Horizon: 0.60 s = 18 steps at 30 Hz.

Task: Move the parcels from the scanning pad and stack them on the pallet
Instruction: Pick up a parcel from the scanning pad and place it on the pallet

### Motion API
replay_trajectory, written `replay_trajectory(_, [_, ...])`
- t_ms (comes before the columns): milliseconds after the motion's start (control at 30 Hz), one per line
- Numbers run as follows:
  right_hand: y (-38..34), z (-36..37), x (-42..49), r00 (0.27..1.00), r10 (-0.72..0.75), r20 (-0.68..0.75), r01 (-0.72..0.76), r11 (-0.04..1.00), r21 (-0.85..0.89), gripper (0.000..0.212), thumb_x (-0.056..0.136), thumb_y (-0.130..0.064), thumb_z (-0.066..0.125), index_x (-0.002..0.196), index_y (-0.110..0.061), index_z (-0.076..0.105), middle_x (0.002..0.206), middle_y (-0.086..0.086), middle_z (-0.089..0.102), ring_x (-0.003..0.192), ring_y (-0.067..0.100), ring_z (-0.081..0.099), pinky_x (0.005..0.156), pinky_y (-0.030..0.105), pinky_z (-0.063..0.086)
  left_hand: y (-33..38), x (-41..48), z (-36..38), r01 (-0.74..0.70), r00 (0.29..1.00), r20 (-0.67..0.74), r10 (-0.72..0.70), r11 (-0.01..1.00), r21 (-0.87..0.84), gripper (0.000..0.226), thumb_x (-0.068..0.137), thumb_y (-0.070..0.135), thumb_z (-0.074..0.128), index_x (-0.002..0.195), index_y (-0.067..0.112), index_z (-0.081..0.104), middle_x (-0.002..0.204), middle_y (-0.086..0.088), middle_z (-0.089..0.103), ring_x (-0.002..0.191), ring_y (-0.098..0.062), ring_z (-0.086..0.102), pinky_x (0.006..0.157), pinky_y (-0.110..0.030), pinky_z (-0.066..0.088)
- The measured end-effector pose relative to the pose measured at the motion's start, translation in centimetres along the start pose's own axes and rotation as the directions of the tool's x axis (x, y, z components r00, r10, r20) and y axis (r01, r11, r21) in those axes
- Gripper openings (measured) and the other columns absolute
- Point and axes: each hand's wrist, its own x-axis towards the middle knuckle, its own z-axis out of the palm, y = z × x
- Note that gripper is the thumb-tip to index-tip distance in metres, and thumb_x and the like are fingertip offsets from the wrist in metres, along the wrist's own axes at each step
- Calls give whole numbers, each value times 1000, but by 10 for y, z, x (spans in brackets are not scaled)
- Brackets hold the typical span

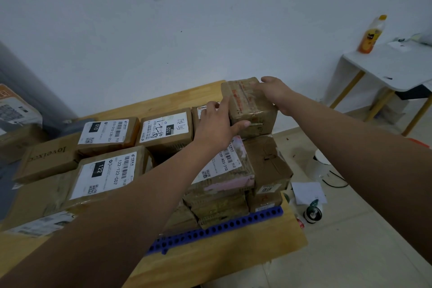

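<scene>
Evidently the placing step: left hand (pixel 216 124) and right hand (pixel 278 94) clasp a small brown parcel (pixel 250 105) from either side, atop the stack's far corner on the blue pallet (pixel 222 227). Next, I judge, settle it square on the torn box (pixel 266 161) below.

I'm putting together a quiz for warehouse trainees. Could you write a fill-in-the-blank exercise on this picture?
1. The left hand and right hand grip the taped parcel; the label just below it reads 159-A03-____.
2. The pallet under the stack is ____ in colour.
3. The bottle stands on a ____ table.
Missing words: 210; blue; white.
</scene>
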Motion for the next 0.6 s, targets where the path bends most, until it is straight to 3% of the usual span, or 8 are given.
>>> replay_trajectory(133, [-3, -1, -2, 998, -38, -42, 35, 998, -54, 67, 98, -38, 52, 154, -13, 23, 154, 8, 35, 133, 28, 43, 89, 36, 39, -1, -5, -1, 22, 1000, -8, -22, 1000, 2, 78, 90, 71, 31, 152, 26, 19, 142, -16, 34, 130, -37, 36, 99, -52, 41])
replay_trajectory(233, [-7, 1, -7, 992, -116, -48, 103, 970, -222, 68, 97, -42, 50, 154, -16, 22, 156, 9, 31, 138, 29, 37, 106, 39, 38, -1, -8, -7, 38, 999, -29, -37, 999, 13, 79, 88, 73, 18, 152, 26, 21, 142, -17, 36, 129, -39, 37, 101, -55, 39])
replay_trajectory(300, [-9, 5, -13, 984, -176, -34, 155, 931, -330, 67, 99, -42, 47, 154, -15, 21, 156, 12, 32, 138, 30, 36, 108, 40, 34, -1, -10, -11, 33, 999, -44, -32, 999, 14, 83, 85, 73, 12, 152, 25, 21, 140, -18, 37, 127, -40, 39, 102, -53, 37])
replay_trajectory(433, [-16, 13, -24, 967, -252, -39, 209, 869, -448, 63, 101, -36, 45, 154, -12, 22, 150, 14, 39, 131, 30, 45, 98, 34, 36, -3, -13, -20, 55, 995, -83, -50, 996, 67, 70, 96, 63, 20, 153, 22, 22, 144, -18, 36, 129, -38, 38, 102, -52, 36])
replay_trajectory(600, [-22, 19, -34, 958, -288, -17, 230, 799, -556, 65, 97, -45, 42, 152, -15, 25, 143, 16, 45, 121, 34, 51, 100, 46, 43, -11, -18, -35, 94, 984, -159, -80, 992, 84, 59, 98, 55, 37, 148, 25, 30, 144, -13, 36, 131, -34, 36, 102, -51, 34])
